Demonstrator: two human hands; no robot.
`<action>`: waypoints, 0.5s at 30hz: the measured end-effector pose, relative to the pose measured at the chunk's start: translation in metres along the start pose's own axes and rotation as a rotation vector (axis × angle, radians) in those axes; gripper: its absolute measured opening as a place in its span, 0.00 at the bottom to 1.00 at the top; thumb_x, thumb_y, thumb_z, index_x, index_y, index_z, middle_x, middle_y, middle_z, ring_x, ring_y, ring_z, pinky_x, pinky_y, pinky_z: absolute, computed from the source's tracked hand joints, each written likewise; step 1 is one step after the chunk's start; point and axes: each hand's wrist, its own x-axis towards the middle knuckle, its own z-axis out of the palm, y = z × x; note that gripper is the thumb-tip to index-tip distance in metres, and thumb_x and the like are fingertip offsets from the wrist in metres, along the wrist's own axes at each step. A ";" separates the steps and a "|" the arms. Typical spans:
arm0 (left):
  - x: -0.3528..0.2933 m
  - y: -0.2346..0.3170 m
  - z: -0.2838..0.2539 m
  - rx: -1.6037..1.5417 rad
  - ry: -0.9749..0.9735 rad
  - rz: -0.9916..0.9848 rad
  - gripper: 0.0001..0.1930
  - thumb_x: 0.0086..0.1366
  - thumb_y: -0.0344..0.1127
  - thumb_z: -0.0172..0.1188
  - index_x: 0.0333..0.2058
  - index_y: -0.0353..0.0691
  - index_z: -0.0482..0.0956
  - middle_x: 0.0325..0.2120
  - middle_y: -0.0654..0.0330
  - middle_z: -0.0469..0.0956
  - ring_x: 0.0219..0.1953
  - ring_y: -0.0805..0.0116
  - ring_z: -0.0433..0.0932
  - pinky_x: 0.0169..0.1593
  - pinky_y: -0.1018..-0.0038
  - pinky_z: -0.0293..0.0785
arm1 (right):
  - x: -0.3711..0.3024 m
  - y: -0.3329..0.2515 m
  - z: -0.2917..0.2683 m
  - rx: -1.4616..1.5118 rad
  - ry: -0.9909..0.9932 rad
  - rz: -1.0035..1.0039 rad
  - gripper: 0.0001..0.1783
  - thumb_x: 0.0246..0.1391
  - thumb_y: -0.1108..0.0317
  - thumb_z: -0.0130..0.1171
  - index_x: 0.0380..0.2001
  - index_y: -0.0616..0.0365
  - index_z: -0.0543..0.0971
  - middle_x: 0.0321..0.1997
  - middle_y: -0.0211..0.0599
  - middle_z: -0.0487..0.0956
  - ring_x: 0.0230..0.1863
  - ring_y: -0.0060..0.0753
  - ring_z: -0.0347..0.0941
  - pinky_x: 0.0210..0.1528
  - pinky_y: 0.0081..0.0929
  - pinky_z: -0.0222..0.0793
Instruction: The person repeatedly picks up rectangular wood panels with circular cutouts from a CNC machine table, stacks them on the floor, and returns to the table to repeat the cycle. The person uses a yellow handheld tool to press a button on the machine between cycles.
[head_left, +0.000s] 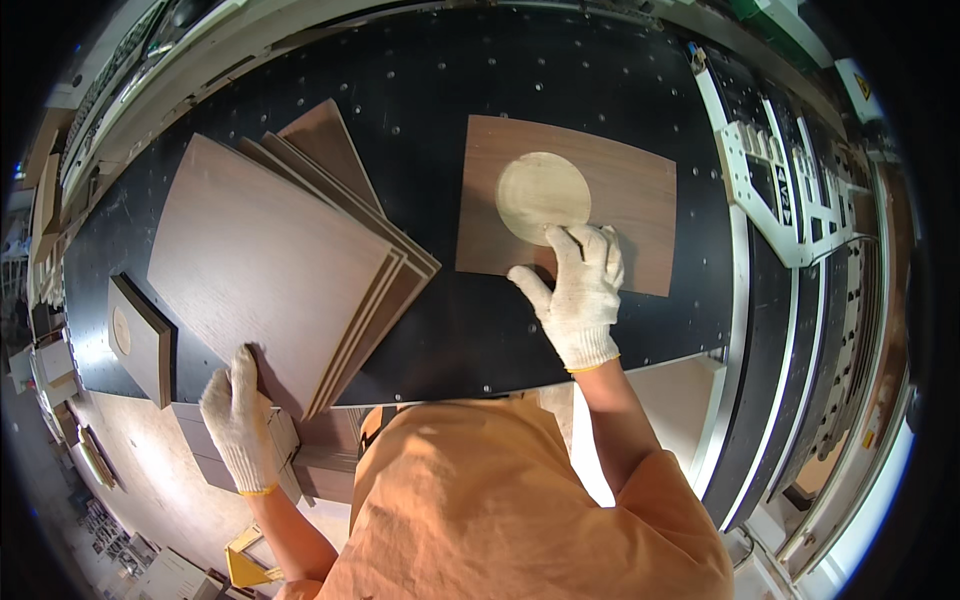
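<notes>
My right hand (580, 290), in a white knit glove, rests on a brown wood-grain board (630, 200). Its fingers bend down at the near rim of a pale round patch (543, 195) in the board; whether this is a disc or a recess I cannot tell. The thumb is spread apart at the board's near edge. My left hand (238, 420), gloved too, has its fingertips against the near edge of a stack of brown boards (270, 260). Its fingers are extended. The stacked boards are fanned out unevenly.
Both piles lie on a black table (440, 330) dotted with small holes. A smaller board with a pale circle (140, 340) sits at the left edge. White metal machine parts (770, 190) and rails border the right side. More boards (325, 470) are below the near edge.
</notes>
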 end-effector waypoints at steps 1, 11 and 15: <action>0.002 0.001 -0.002 -0.009 -0.010 0.005 0.31 0.81 0.58 0.66 0.23 0.41 0.74 0.19 0.68 0.67 0.25 0.78 0.61 0.30 0.72 0.57 | -0.006 -0.009 -0.004 -0.011 0.001 0.010 0.36 0.53 0.44 0.83 0.59 0.51 0.86 0.65 0.40 0.75 0.73 0.63 0.66 0.75 0.60 0.68; 0.037 -0.002 -0.020 0.095 -0.083 0.035 0.31 0.69 0.60 0.77 0.20 0.41 0.78 0.15 0.67 0.69 0.18 0.78 0.65 0.24 0.71 0.58 | 0.142 -0.098 -0.032 0.683 -0.185 -0.156 0.44 0.67 0.30 0.66 0.62 0.64 0.82 0.54 0.50 0.89 0.52 0.56 0.88 0.52 0.46 0.84; 0.048 0.017 -0.025 0.139 -0.197 -0.017 0.28 0.67 0.57 0.79 0.23 0.40 0.79 0.14 0.66 0.71 0.16 0.78 0.66 0.21 0.73 0.58 | 0.210 -0.145 -0.010 0.574 -0.926 -0.436 0.51 0.66 0.24 0.62 0.56 0.71 0.86 0.52 0.60 0.89 0.52 0.55 0.87 0.59 0.46 0.81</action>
